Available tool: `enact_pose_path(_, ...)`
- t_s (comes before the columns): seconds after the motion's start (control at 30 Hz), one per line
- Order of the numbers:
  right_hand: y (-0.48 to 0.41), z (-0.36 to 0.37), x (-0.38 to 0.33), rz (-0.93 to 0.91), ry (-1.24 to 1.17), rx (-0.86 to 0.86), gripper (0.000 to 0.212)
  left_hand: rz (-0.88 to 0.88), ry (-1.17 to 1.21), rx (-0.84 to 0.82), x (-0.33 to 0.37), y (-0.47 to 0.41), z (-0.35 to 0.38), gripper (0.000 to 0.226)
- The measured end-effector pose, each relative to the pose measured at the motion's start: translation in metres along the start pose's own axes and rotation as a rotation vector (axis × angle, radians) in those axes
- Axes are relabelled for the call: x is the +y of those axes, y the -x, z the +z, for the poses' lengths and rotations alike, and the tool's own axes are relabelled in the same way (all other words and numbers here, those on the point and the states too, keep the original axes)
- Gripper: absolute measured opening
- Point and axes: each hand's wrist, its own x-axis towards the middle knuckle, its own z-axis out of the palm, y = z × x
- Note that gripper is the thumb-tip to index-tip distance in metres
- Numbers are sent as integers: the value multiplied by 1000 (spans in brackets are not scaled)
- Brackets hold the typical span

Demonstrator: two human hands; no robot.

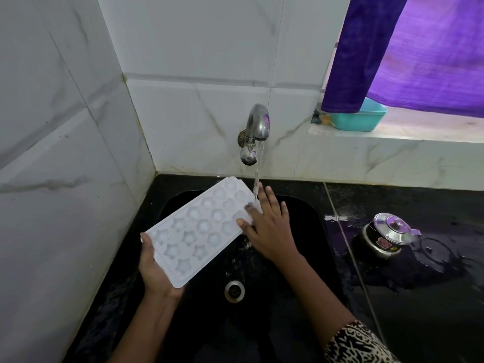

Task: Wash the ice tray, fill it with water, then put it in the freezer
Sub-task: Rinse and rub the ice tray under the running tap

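A white ice tray [201,229] with star-shaped cells is held tilted over the black sink [301,213]. My left hand [154,271] grips its near corner from below. My right hand [269,226] lies flat at the tray's far right edge, fingers spread and touching it. Water runs from the chrome tap [255,132] on the wall and lands where my right hand meets the tray.
The sink drain [234,291] lies below the tray. On the wet black counter at right stands a small steel pot with a lid [387,235]. A teal tub [358,117] sits on the window ledge under a purple curtain [408,51]. Tiled walls close in left and behind.
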Motion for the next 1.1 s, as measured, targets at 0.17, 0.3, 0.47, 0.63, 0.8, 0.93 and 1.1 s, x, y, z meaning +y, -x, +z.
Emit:
enact_pose_path(0.17,3,-4,14,34,-28,-37,70,-9,-21,-19,5,-4,-6,65)
enact_pose_path(0.3,3,1,2,36,12,37,69,-43,3,-22,-4,-2,-4,66)
enact_pose_path(0.47,7,-6,14,47,-9,-62,74,-39,-3,-24,0,-3,-9,69)
enact_pose_path(0.63,9,1,-1,43,26,-29,78,-31,1,-28,-7,-2,-6,67)
enact_pose_path(0.8,6,-6,12,66,-26,-38,71,-51,-4,-30,-1,-5,-15,68)
enact_pose_path(0.93,8,-1,-1,40,32,32,70,-113,31,-73,-8,-6,-16,70)
enact_pose_path(1.1,15,-6,14,104,-107,-148,77,-226,148,-153,-9,-21,-36,77)
